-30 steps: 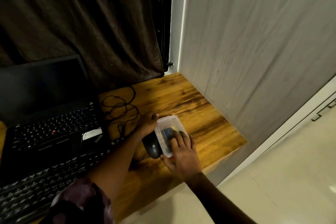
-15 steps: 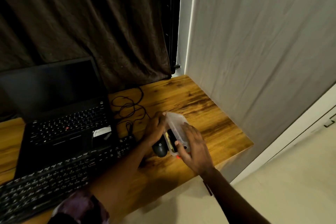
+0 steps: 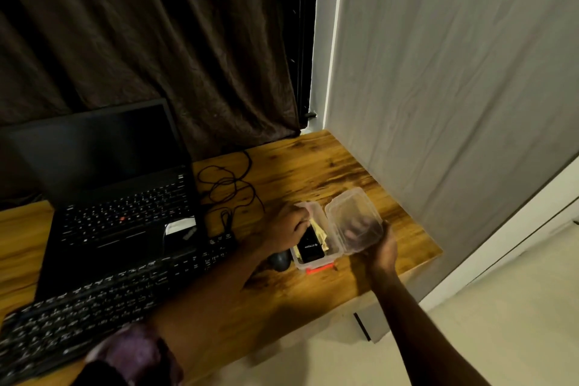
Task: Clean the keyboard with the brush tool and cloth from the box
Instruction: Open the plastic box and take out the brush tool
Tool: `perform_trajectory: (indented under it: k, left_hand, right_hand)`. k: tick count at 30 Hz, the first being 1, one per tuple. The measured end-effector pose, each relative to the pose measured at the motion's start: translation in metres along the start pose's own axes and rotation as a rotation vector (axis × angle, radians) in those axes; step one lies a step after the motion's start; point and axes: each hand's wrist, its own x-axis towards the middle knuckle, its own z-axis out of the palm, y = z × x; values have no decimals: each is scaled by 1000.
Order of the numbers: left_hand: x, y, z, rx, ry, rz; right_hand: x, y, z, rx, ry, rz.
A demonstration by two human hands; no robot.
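Now right hand [image 3: 380, 248] grips the tilted-up lid [image 3: 354, 218]; left hand [image 3: 286, 226] clasps the box [image 3: 314, 264] (long axis pointing away).

Dim warm light, deep shadows, wide-angle warp

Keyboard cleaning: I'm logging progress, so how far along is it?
Done: the clear lid is off, held in the right hand. In hand: the left hand is at the open box, by a black item inside; its grip is unclear. Left: nothing is out yet, and no brush or cloth is at the keyboard.
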Motion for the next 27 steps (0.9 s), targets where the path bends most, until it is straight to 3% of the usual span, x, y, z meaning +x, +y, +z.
perform_trajectory:
  k: [3, 7, 9, 14, 18, 22, 27]
  left_hand:
    - [0, 1, -1, 62, -185, -31]
    - [5, 2, -6, -1, -427, -149]
    - [7, 4, -8, 5, -503, -164]
    - [12, 7, -10, -21, -551, -159]
    - [15, 7, -14, 31, -503, -122]
    - [15, 2, -16, 10, -503, -155]
    - [17, 2, -15, -12, -536, -173]
  right_hand:
    - [-4, -1, -4, -19, 22, 6]
    - [-4, 4, -15, -799, 209, -429]
    - [-3, 6, -18, -1050, 214, -473]
    - [2, 5, -22, -1349, 235, -494]
    - [0, 7, -24, -1475, 296, -579]
    - [-1, 8, -23, -1436, 360, -720]
    - [-11, 4, -12, -1422, 277, -844]
